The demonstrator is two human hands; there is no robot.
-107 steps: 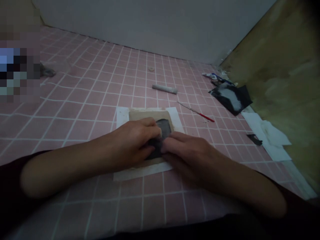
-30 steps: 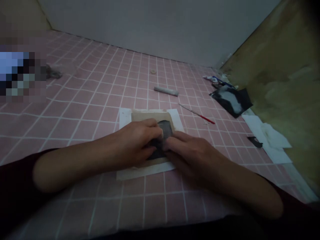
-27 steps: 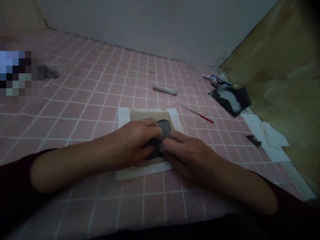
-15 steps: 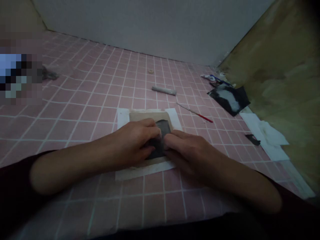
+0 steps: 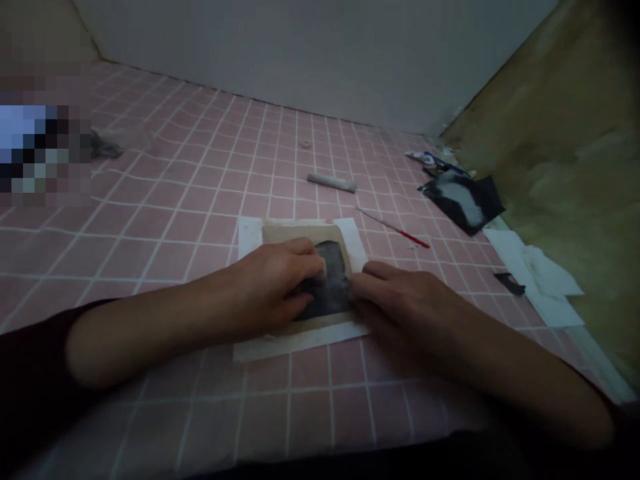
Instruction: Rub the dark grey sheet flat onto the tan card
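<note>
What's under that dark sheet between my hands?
A tan piece extends past the dark sheet, with white paper beyond. What's directly beneath is covered, and your left hand hides part of the sheet.

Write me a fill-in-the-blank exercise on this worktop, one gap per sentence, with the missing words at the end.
1. The beige panel around the dark sheet lies on a larger sheet coloured ____.
2. The thin tool has a ____ handle.
3. Of the left hand and the right hand, the ____ is nearer that handle.
4. The pink surface is crossed by lines forming a ____.

Missing words: white; red; right hand; grid.
</note>
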